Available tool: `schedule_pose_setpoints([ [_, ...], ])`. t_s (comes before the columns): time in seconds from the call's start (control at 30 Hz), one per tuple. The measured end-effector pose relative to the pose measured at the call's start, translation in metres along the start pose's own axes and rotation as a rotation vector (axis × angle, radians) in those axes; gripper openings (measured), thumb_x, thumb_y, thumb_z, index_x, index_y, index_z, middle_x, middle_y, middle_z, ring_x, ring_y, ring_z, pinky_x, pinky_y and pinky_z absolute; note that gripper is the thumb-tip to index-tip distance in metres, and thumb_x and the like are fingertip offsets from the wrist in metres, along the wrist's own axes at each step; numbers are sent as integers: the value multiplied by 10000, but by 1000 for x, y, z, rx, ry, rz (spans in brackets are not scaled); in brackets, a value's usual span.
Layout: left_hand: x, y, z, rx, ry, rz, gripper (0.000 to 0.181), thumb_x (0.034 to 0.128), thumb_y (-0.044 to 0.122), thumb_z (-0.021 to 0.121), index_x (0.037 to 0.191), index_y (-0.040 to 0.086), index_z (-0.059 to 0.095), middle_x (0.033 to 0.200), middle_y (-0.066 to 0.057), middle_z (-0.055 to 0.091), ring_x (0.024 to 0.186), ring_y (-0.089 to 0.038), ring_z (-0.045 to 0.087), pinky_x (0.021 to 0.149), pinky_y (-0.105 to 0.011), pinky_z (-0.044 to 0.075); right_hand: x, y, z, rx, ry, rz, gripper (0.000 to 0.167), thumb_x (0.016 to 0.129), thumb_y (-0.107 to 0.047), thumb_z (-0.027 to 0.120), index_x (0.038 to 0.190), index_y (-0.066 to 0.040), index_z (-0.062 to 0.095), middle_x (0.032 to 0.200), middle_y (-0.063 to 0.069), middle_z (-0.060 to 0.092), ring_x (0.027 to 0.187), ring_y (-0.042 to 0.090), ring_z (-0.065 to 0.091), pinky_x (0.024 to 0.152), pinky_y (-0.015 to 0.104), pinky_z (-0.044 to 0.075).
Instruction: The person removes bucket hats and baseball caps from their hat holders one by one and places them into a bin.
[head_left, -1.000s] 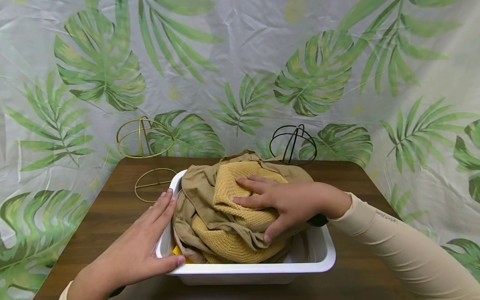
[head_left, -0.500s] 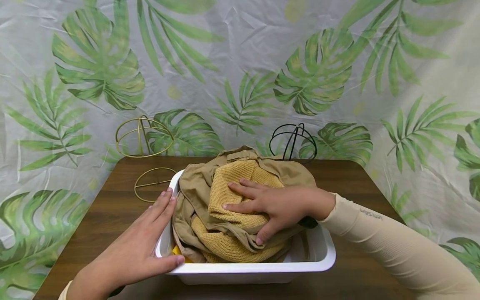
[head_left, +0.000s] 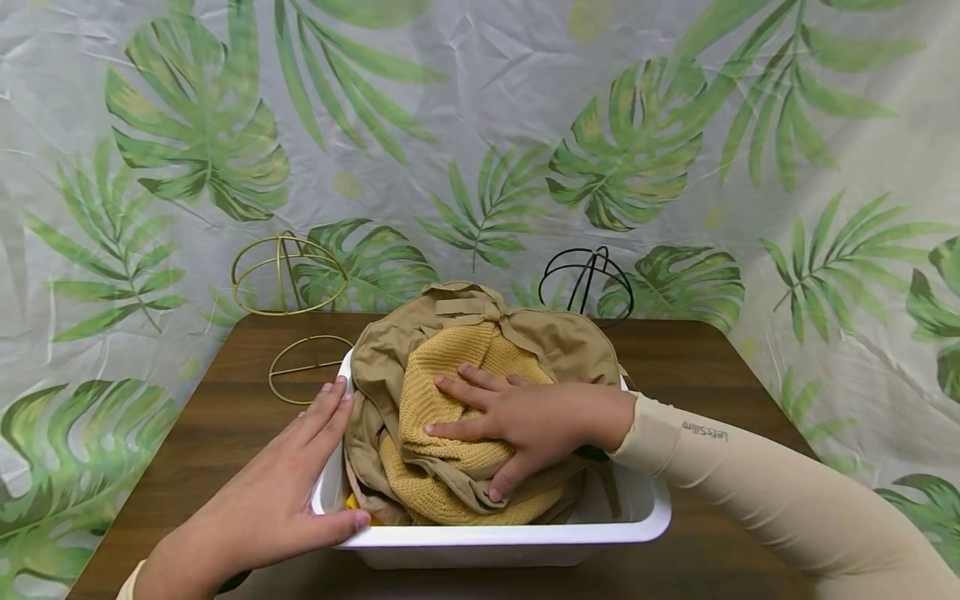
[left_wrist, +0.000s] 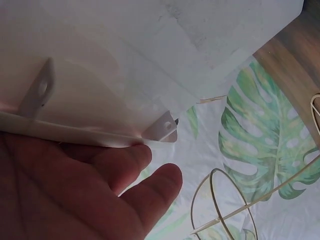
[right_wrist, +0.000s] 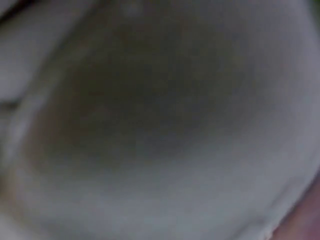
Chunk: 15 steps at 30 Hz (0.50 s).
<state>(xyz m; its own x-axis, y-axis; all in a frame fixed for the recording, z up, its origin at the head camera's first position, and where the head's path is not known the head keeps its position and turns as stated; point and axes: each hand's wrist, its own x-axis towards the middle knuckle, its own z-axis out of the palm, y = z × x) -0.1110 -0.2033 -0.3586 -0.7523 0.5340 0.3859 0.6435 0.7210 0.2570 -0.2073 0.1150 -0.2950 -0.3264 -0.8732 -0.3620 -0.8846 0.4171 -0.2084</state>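
A white plastic tub [head_left: 517, 535] holds a heap of clothes. Khaki cloth [head_left: 378, 358] with a stitched waistband-like edge surrounds a yellow knitted garment [head_left: 431, 392] on top. My right hand [head_left: 517, 421] lies with spread fingers flat on the knit, towards the heap's right side. At the tub's left side, my left hand [head_left: 273, 492] rests along the rim, fingers nearly straight outside it and the thumb over the front corner. The left wrist view shows those fingers against the tub's outer lip [left_wrist: 90, 135]. Pale blurred cloth [right_wrist: 160, 190] fills the right wrist view.
The tub stands on a dark wooden table [head_left: 225, 417]. Behind it are a gold wire stand [head_left: 285, 314] at the left, with its ring base on the table, and a black wire stand [head_left: 588, 267] at the right. A leaf-print sheet [head_left: 480, 100] hangs behind.
My right hand has slid left across the heap, pushing the yellow knit leftward with it. The khaki waistband edge behind has risen and spread. My left hand has stayed on the rim.
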Motion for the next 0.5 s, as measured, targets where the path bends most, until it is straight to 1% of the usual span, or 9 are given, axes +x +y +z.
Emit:
schedule_pose_setpoints([
  [0.1,0,1,0,11,1,6,1087,803,628,703,1533,-54,275,1621,-200,178,1472,-358,216,1138,-170,4,4,0,3,-17,-11,16,873,882,-676,573,1574,-439,97,1638,1,-188,1480,303,-176,1070,719,181],
  [0.27,1,2,-2,24,-16,-4,1086,807,634,694,1539,-45,266,1625,-195,168,1479,-348,201,1149,-197,16,9,1,8,-42,-18,30,872,875,-696,560,1566,-457,84,1634,-19,-203,1473,298,-201,1058,734,183],
  [0.4,1,2,-4,34,-37,-21,1086,811,643,685,1545,-35,260,1629,-186,161,1481,-342,196,1182,-311,120,13,1,11,-78,-13,31,879,867,-704,562,1565,-457,89,1634,-13,-202,1474,306,-196,1044,741,205],
  [0.5,1,3,-5,46,-46,-26,1082,811,648,680,1537,-44,275,1626,-186,171,1480,-342,199,1165,-420,219,15,1,13,-100,-14,35,885,860,-711,564,1566,-457,96,1636,-6,-200,1474,317,-193,1038,747,205],
])
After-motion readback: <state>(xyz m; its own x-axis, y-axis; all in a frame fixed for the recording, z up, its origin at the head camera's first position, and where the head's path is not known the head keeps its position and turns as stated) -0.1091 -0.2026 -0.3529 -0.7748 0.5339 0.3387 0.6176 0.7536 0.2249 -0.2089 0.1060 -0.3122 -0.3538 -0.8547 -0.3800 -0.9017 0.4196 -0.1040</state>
